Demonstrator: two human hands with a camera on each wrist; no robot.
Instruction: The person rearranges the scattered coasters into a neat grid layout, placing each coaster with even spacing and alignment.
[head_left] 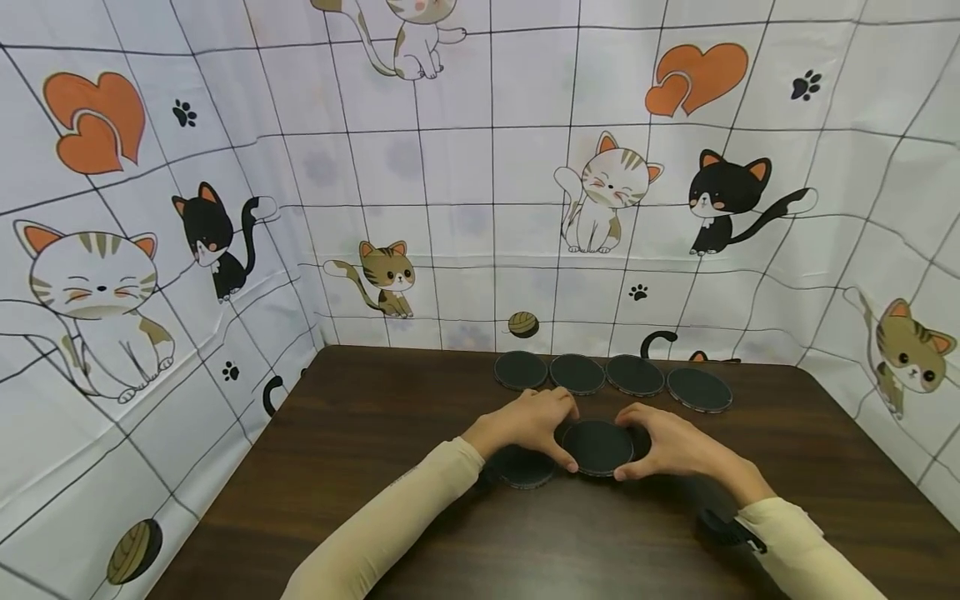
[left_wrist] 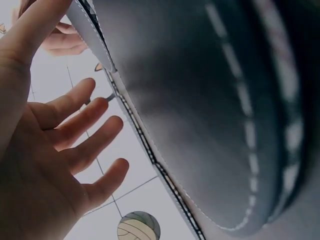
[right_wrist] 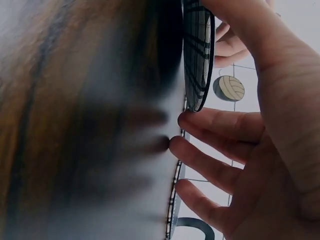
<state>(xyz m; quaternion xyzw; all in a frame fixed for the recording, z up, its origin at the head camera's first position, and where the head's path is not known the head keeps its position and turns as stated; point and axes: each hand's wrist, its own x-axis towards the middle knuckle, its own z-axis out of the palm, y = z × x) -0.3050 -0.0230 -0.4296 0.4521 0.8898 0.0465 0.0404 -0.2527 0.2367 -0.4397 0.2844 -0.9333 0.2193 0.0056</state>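
Observation:
A round black coaster (head_left: 597, 448) with a stitched rim is held between my two hands near the middle of the dark table. My left hand (head_left: 528, 423) grips its left edge, thumb in front and fingers behind. On the opposite edge my right hand (head_left: 667, 442) grips it the same way. In the right wrist view, plaid fabric shows on the side of this coaster (right_wrist: 196, 60), which stands off the tabletop. Another black coaster (head_left: 522, 468) lies just left of it, partly under my left hand, and looms large in the left wrist view.
Behind my hands, several matching coasters lie in a side-by-side row; the leftmost coaster (head_left: 521, 370) and the rightmost coaster (head_left: 700, 389) mark its ends. A white cat-print curtain (head_left: 457, 208) hangs around the back and sides of the table (head_left: 360, 417).

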